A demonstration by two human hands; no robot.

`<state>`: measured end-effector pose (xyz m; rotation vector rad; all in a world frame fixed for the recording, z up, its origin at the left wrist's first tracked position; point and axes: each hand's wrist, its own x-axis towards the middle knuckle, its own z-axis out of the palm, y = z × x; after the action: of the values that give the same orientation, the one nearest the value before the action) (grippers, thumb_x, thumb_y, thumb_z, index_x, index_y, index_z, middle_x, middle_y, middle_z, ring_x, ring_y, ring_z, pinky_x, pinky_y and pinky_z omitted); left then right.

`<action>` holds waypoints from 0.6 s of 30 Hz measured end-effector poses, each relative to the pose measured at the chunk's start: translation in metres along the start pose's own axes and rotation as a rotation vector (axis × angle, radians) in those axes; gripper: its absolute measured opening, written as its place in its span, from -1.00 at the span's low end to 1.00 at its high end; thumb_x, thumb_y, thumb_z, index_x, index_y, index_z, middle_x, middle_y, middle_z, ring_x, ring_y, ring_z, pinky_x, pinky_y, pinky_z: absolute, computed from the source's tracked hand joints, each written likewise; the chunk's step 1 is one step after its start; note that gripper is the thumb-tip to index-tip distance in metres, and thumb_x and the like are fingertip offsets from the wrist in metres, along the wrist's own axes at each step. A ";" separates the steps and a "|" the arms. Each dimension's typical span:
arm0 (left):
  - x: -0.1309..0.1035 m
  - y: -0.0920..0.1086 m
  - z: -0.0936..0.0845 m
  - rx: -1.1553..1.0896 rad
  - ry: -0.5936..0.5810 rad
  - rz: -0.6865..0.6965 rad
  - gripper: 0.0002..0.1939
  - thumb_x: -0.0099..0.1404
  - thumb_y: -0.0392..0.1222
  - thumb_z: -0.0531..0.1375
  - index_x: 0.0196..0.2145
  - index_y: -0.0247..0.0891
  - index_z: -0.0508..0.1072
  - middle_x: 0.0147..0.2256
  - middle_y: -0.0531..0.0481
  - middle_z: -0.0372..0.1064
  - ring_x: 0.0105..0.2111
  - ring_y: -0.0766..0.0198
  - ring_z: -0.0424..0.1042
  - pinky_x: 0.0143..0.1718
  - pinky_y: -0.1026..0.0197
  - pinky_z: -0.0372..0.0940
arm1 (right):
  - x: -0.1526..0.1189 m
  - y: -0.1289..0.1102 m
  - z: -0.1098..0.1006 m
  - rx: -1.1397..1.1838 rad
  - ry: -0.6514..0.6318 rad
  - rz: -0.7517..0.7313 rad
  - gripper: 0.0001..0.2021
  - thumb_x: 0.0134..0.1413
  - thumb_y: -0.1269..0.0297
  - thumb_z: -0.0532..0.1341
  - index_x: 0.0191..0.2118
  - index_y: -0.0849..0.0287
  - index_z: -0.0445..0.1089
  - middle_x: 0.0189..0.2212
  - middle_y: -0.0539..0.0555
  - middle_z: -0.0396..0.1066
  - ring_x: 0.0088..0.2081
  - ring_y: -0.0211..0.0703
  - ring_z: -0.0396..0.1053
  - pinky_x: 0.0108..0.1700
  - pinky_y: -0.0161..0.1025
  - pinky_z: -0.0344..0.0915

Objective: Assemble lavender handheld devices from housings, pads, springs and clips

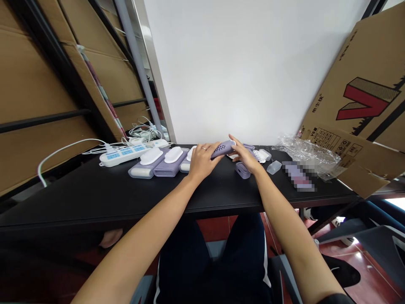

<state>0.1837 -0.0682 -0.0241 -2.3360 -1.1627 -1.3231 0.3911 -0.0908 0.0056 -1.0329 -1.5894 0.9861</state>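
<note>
A purple device with small dark holes [224, 148] is tilted above the black table. My left hand [202, 160] is wrapped round its left end, a ring on one finger. At the device's right end my right hand [244, 155] touches it with its fingers, partly bent. Left of my left hand, purple units with white tops [172, 161] stand in a row. A small purple case [242, 170] lies below my right hand. Beside it are a white coiled cable [260, 156] and a translucent cap [274, 167].
A white power strip [126, 154] with cables lies at the left of the black table [126, 198]. To the right are a blurred purple packet [298, 175], crumpled clear plastic [311, 154] and a large cardboard box [357, 105]. A white panel [234, 67] stands behind.
</note>
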 end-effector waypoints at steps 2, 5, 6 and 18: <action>-0.001 0.000 0.000 0.012 -0.013 0.010 -0.53 0.39 -0.01 0.26 0.22 -0.07 0.46 0.06 -0.14 0.52 0.02 -0.06 0.37 0.09 -0.04 0.23 | -0.002 -0.001 0.003 -0.028 0.015 0.006 -0.29 0.26 -0.13 0.17 0.47 -0.18 0.06 0.17 0.06 0.37 -0.02 -0.05 0.41 -0.12 -0.17 0.39; -0.001 0.001 0.001 0.011 -0.015 0.012 -0.53 0.39 0.00 0.26 0.22 -0.07 0.45 0.06 -0.13 0.52 0.02 -0.05 0.38 0.09 -0.04 0.23 | -0.003 -0.001 0.007 -0.060 0.036 -0.006 -0.25 0.23 -0.12 0.21 0.47 -0.15 0.05 0.15 0.09 0.37 -0.02 -0.04 0.42 -0.14 -0.17 0.39; -0.001 0.002 0.001 0.003 -0.010 0.006 -0.52 0.40 0.01 0.25 0.22 -0.09 0.45 0.06 -0.14 0.52 0.02 -0.05 0.38 0.10 -0.04 0.23 | -0.003 -0.001 0.009 -0.066 0.045 -0.016 -0.24 0.23 -0.11 0.22 0.47 -0.14 0.05 0.15 0.09 0.36 -0.03 -0.05 0.43 -0.15 -0.18 0.39; 0.006 -0.005 0.001 -0.144 0.080 -0.327 -0.49 0.36 0.00 0.26 0.22 -0.13 0.41 0.15 -0.15 0.46 0.12 -0.10 0.39 0.17 -0.08 0.28 | -0.001 -0.010 -0.021 0.356 0.477 -0.262 -0.50 0.22 -0.19 0.06 -0.09 0.11 0.51 -0.48 0.04 0.48 -0.37 -0.18 0.45 -0.36 -0.29 0.30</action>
<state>0.1827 -0.0608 -0.0205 -2.2301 -1.5197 -1.6402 0.4104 -0.0918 0.0190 -0.7213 -1.0740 0.7388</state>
